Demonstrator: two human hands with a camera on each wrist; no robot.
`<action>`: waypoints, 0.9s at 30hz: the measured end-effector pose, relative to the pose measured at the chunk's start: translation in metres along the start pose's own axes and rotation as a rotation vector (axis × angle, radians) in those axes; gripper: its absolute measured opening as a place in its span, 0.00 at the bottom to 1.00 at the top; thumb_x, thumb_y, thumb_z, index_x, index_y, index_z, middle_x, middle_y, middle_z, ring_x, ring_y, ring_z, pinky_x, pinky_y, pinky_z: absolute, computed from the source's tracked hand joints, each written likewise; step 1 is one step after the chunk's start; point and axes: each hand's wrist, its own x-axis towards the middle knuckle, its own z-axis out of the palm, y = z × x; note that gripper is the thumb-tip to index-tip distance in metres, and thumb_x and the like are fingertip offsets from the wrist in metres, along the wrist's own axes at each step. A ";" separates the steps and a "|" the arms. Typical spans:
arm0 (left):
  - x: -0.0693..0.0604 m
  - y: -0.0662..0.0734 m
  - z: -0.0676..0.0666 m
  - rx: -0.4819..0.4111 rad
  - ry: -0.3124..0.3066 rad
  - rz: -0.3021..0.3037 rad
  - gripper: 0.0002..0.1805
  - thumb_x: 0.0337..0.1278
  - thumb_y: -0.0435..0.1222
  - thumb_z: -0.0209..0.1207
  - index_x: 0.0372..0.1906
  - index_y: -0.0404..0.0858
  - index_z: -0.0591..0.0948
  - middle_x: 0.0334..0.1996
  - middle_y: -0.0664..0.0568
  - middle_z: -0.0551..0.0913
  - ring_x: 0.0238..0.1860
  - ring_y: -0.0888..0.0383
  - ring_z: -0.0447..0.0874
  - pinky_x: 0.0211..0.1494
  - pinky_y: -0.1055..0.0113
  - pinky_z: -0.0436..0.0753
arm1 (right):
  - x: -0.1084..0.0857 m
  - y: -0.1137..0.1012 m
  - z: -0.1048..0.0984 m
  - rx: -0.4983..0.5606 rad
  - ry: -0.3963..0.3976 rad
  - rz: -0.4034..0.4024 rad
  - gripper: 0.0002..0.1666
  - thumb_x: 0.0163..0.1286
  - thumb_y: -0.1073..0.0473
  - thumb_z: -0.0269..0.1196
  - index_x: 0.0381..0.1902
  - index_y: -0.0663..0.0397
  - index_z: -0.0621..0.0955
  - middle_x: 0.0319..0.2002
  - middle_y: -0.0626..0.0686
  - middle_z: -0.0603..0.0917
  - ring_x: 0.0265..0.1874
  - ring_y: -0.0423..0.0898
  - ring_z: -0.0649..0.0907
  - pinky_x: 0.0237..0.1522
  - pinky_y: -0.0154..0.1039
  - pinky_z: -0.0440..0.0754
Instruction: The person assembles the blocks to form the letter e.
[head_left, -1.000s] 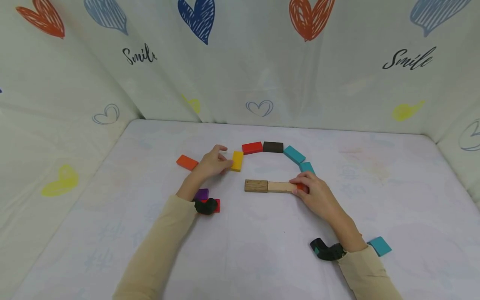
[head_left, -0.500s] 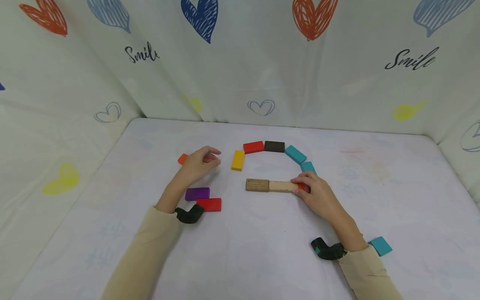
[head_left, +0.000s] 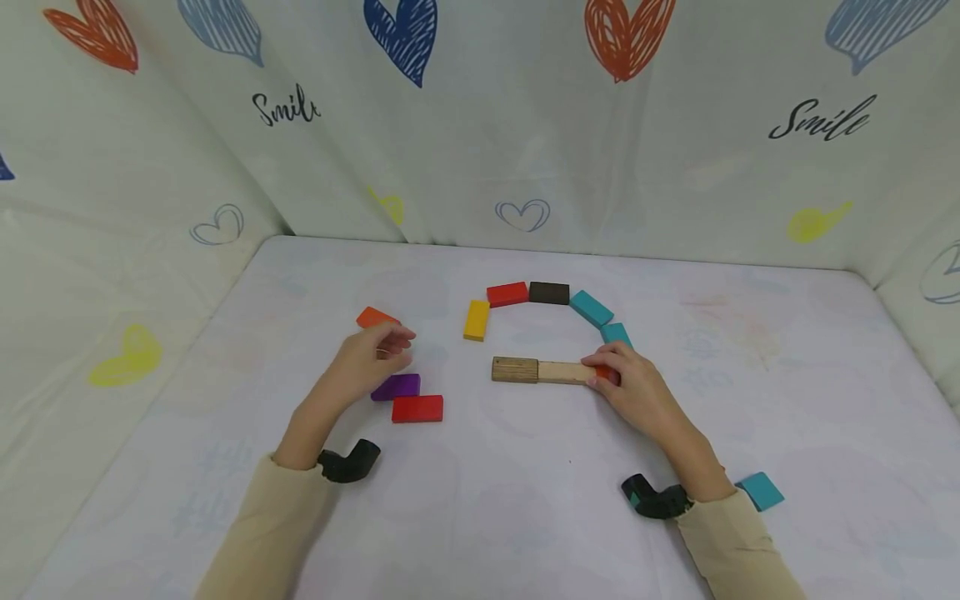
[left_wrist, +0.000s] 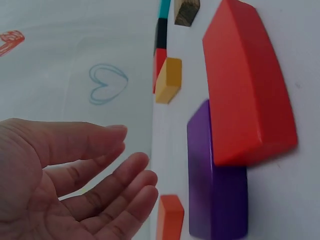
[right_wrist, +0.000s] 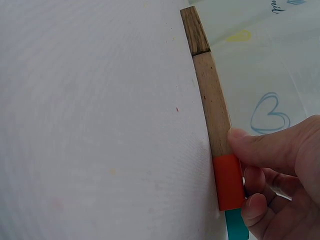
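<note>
My left hand (head_left: 369,360) hovers with loosely bent fingers and nothing in them, in the head view over the gap between an orange block (head_left: 377,316) and a purple block (head_left: 397,387). A red block (head_left: 417,409) lies against the purple one, as the left wrist view shows closely. With thumb and fingers, my right hand (head_left: 630,392) pinches another orange block (right_wrist: 230,182). That block ends a straight row with a plain wooden block (right_wrist: 212,100) and a dark-grained wooden block (right_wrist: 195,32). In the head view the fingers partly cover it.
Behind the row curves an arc of flat blocks: yellow (head_left: 476,321), red (head_left: 507,294), black (head_left: 549,293), teal (head_left: 592,308) and another teal block (head_left: 616,333) by the right hand. A loose teal block (head_left: 761,492) lies beside the right sleeve. A printed curtain (head_left: 457,150) hangs behind the table.
My left hand has left the yellow block, drawing back leftward and toward the person. The left orange, purple and red blocks are more exposed now. My right hand stays on the orange block.
</note>
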 end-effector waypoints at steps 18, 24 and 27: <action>-0.025 -0.026 -0.003 0.137 -0.142 0.045 0.24 0.47 0.22 0.56 0.54 0.32 0.74 0.49 0.37 0.74 0.51 0.41 0.73 0.52 0.48 0.76 | 0.000 0.000 -0.002 -0.002 0.011 -0.014 0.16 0.60 0.65 0.64 0.47 0.62 0.81 0.45 0.59 0.77 0.45 0.56 0.77 0.47 0.50 0.75; -0.025 -0.031 -0.002 0.144 -0.130 0.078 0.23 0.47 0.22 0.56 0.53 0.34 0.76 0.45 0.39 0.74 0.49 0.43 0.74 0.53 0.47 0.76 | -0.001 -0.003 -0.004 0.002 0.008 -0.013 0.16 0.60 0.65 0.64 0.47 0.62 0.81 0.46 0.60 0.77 0.47 0.58 0.77 0.49 0.53 0.75; -0.025 -0.031 -0.002 0.153 -0.123 0.070 0.22 0.47 0.22 0.57 0.52 0.35 0.76 0.43 0.40 0.74 0.49 0.43 0.74 0.52 0.48 0.76 | -0.001 -0.003 -0.004 0.004 0.009 -0.012 0.16 0.60 0.65 0.64 0.47 0.62 0.81 0.46 0.60 0.77 0.47 0.58 0.77 0.50 0.53 0.75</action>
